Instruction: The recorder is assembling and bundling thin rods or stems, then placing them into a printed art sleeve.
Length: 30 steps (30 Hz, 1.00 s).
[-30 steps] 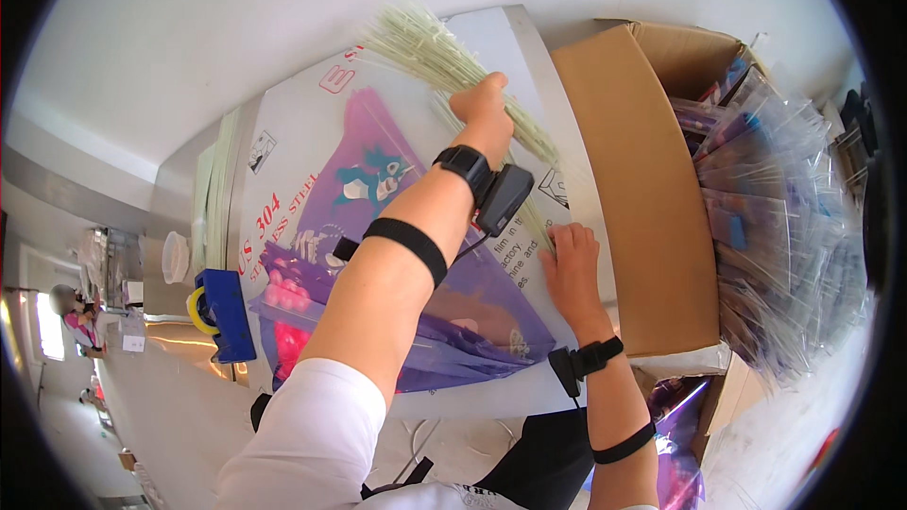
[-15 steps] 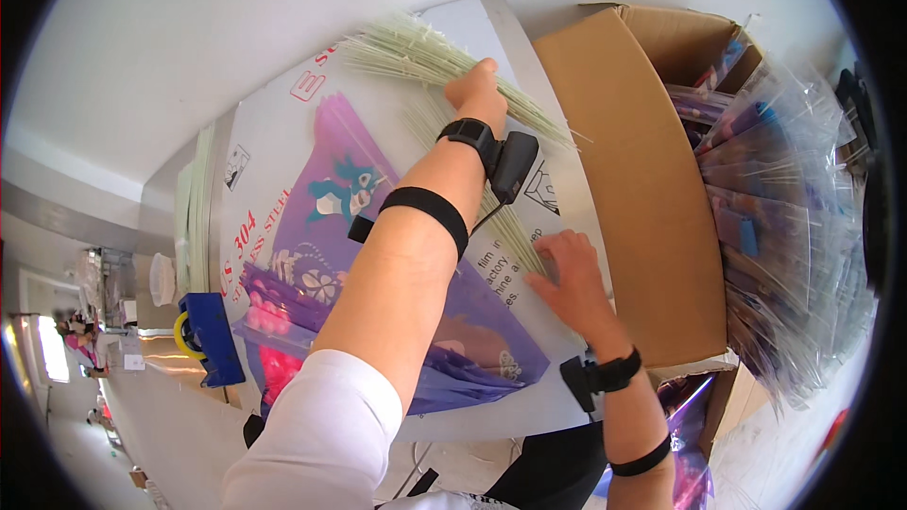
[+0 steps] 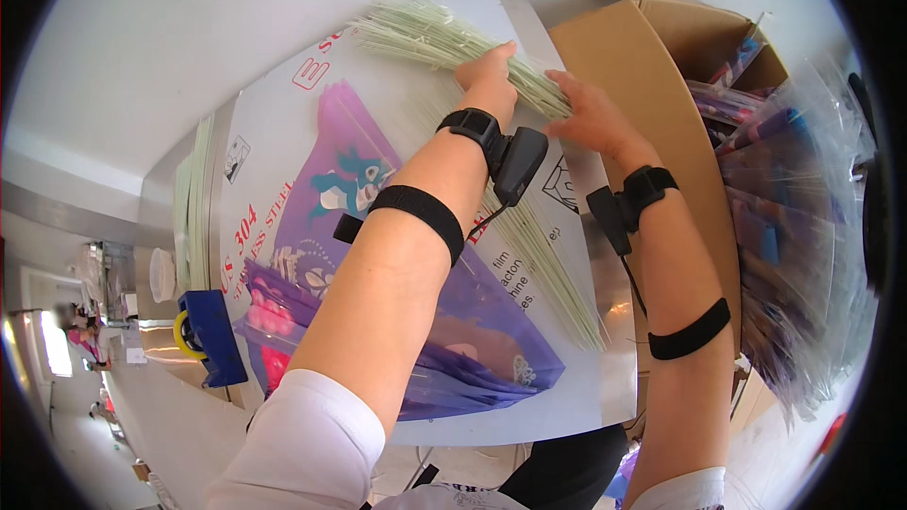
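Observation:
A thick bundle of thin pale green sticks (image 3: 425,33) lies slantwise at the far side of the table. My left hand (image 3: 488,74) is closed round it near its middle. At the bundle's right end, my right hand (image 3: 597,117) has its thumb and fingers on either side of the sticks. Nearer to me, a thinner spread of the same sticks (image 3: 543,260) rests on the table, partly behind my left forearm. Purple plastic sheets (image 3: 354,137) printed with cartoon animals lie below and left of my left arm, which covers part of them. Black straps with small devices sit on both forearms.
The table (image 3: 274,113) has a printed white covering and metal edges. A blue tape dispenser (image 3: 213,338) stands at its left edge, near long pale strips (image 3: 194,198). To the right are an open cardboard box (image 3: 652,85) and a heap of clear-wrapped packs (image 3: 803,227).
My right hand has moved up and away from the thinner sticks to the right end of the thick bundle. The thinner sticks' near ends now lie free. My left hand has shifted slightly.

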Motion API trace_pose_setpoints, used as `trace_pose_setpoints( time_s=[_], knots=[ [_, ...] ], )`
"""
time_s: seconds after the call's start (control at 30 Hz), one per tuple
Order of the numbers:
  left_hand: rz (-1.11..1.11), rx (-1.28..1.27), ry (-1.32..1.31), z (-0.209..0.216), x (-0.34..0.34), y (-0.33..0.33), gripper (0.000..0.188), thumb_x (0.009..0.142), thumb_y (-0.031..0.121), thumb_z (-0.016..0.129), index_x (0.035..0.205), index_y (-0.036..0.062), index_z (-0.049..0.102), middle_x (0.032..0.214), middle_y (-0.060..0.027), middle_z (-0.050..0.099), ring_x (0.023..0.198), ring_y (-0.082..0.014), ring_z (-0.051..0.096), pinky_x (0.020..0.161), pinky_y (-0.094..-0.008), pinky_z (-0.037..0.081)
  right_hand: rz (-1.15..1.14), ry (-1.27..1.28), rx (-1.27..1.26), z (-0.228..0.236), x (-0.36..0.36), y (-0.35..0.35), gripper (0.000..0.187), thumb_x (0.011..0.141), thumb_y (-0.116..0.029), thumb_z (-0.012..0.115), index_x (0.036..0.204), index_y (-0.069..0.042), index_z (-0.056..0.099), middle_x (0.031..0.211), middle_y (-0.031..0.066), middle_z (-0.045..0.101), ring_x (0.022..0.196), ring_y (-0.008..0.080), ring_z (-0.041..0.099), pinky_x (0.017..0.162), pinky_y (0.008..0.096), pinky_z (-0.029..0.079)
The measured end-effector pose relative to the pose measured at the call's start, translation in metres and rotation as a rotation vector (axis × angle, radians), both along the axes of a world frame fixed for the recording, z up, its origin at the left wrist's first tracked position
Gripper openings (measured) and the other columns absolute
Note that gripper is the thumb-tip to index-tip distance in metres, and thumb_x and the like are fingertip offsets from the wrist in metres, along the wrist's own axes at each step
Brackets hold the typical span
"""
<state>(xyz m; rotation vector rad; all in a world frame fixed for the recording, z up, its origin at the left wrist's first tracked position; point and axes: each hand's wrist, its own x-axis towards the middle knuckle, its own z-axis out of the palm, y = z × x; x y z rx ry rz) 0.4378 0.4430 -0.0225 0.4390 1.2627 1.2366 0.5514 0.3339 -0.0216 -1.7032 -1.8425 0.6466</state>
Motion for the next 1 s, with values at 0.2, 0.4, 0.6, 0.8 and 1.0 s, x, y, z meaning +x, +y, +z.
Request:
trace_pose_setpoints(
  time_s=[0.2, 0.4, 0.6, 0.8, 1.0],
  knots=[
    [-0.309, -0.059, -0.18, 0.001, -0.011, 0.004, 0.049, 0.084, 0.013, 0.06, 0.125, 0.0004, 0.037, 0.122, -0.02, 0.046, 0.108, -0.0391, 0.05, 0.09, -0.0605, 0.041, -0.095, 0.194, 0.04, -0.025, 0.026, 0.015, 0.045, 0.066, -0.002, 0.064, 0.11, 0.001, 0.058, 0.099, 0.0142, 0.063, 0.091, 0.0218, 0.058, 0.083, 0.0304, 0.043],
    [-0.517, -0.099, -0.123, -0.007, -0.045, 0.018, 0.041, 0.089, 0.015, 0.049, 0.123, -0.0028, 0.037, 0.118, -0.0208, 0.049, 0.103, -0.04, 0.054, 0.083, -0.0594, 0.046, -0.05, 0.069, -0.087, -0.012, 0.021, 0.02, 0.045, 0.061, -0.01, 0.072, 0.104, 0.0, 0.061, 0.089, 0.0109, 0.064, 0.082, 0.0191, 0.059, 0.077, 0.0299, 0.044],
    [-0.648, -0.02, 0.111, 0.005, -0.056, 0.004, 0.043, 0.092, 0.018, 0.045, 0.124, -0.008, 0.034, 0.12, -0.0269, 0.045, 0.104, -0.0412, 0.052, 0.084, -0.0546, 0.048, -0.126, 0.074, -0.099, -0.007, 0.018, 0.01, 0.046, 0.06, -0.019, 0.077, 0.096, 0.005, 0.062, 0.084, 0.0138, 0.064, 0.081, 0.0206, 0.059, 0.074, 0.0302, 0.044],
    [-0.619, 0.027, 0.283, 0.009, -0.069, 0.0, 0.036, 0.087, 0.009, 0.052, 0.114, -0.0121, 0.041, 0.105, -0.0257, 0.053, 0.086, -0.0381, 0.061, 0.066, -0.047, 0.057, -0.209, 0.014, -0.318, 0.013, 0.025, 0.012, 0.052, 0.069, -0.036, 0.074, 0.098, 0.006, 0.061, 0.091, 0.0151, 0.063, 0.086, 0.0244, 0.058, 0.076, 0.0333, 0.043],
    [-0.559, 0.087, 0.263, 0.006, -0.07, -0.012, 0.026, 0.081, 0.001, 0.057, 0.103, -0.0129, 0.05, 0.097, -0.0238, 0.056, 0.076, -0.0355, 0.063, 0.058, -0.0434, 0.057, -0.352, -0.252, 0.381, -0.024, 0.04, 0.072, 0.064, 0.081, -0.049, 0.061, 0.117, 0.003, 0.052, 0.12, 0.0219, 0.052, 0.112, 0.0325, 0.047, 0.091, 0.0388, 0.039]
  ],
)
